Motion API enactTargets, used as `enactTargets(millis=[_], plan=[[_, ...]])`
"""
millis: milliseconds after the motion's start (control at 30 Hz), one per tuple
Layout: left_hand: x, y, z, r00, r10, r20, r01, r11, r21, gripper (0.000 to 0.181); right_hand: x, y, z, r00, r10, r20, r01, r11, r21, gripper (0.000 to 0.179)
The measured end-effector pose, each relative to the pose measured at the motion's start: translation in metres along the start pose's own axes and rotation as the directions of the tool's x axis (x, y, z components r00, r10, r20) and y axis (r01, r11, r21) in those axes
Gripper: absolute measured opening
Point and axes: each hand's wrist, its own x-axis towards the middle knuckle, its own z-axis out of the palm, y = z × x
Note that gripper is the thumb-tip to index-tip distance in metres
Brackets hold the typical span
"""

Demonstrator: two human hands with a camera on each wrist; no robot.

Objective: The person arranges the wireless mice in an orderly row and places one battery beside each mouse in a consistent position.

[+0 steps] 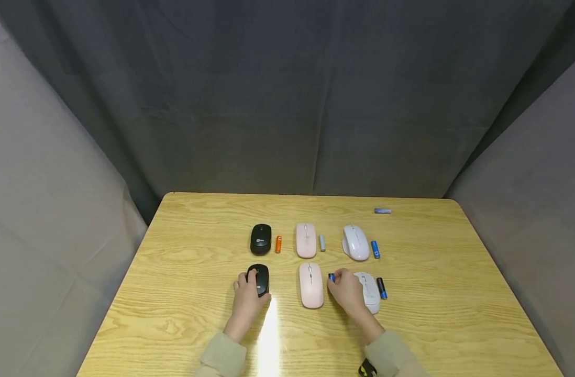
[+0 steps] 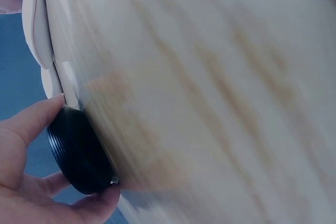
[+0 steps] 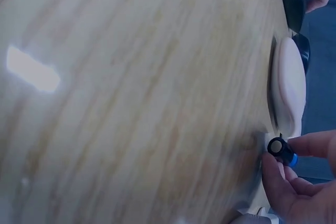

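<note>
My left hand (image 1: 247, 297) grips a black computer mouse (image 1: 262, 278) at the front left of the group, thumb on one side and fingers on the other. The left wrist view shows that black mouse (image 2: 81, 150) between thumb and fingertips, close on the table. With thumb and fingers my right hand (image 1: 347, 291) pinches a blue and black battery (image 1: 332, 277) just right of the front pink mouse (image 1: 311, 285). One end of the battery (image 3: 276, 147) faces the right wrist camera. Partly behind that hand lies a white mouse (image 1: 369, 293).
Behind stand another black mouse (image 1: 261, 239), a pink mouse (image 1: 306, 241) and a white mouse (image 1: 356, 243). Beside them lie an orange battery (image 1: 278, 244), a grey one and a blue battery (image 1: 375, 249). A dark battery (image 1: 382, 288) is at right; another battery (image 1: 383, 211) lies near the back edge.
</note>
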Motion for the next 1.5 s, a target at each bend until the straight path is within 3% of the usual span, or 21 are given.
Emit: enactTargets(millis=[500, 900, 1167, 1500], plan=[[-0.0017, -0.0005, 0.0007, 1.0, 0.002, 0.001, -0.002, 1.0, 0.003, 0.07, -0.0022, 0.002, 0.0034, 0.999, -0.044, 0.008, 0.045, 0.989, -0.138, 0.015], [-0.0007, -0.0015, 0.0017, 1.0, -0.002, 0.002, 0.002, 1.0, 0.001, 0.07, -0.0026, 0.0012, 0.0062, 0.999, -0.039, 0.027, 0.043, 0.986, -0.158, 0.012], [-0.0033, -0.0015, 0.002, 0.998, 0.04, -0.051, -0.04, 0.999, -0.005, 0.071, -0.0023, 0.0002, 0.006, 0.999, -0.034, 0.032, 0.039, 0.985, -0.165, 0.014], [0.0014, 0.0001, 0.0002, 1.0, -0.007, -0.002, 0.007, 1.0, 0.0, 0.07, -0.0016, -0.0039, 0.0018, 0.998, -0.05, 0.034, 0.055, 0.985, -0.163, 0.022]])
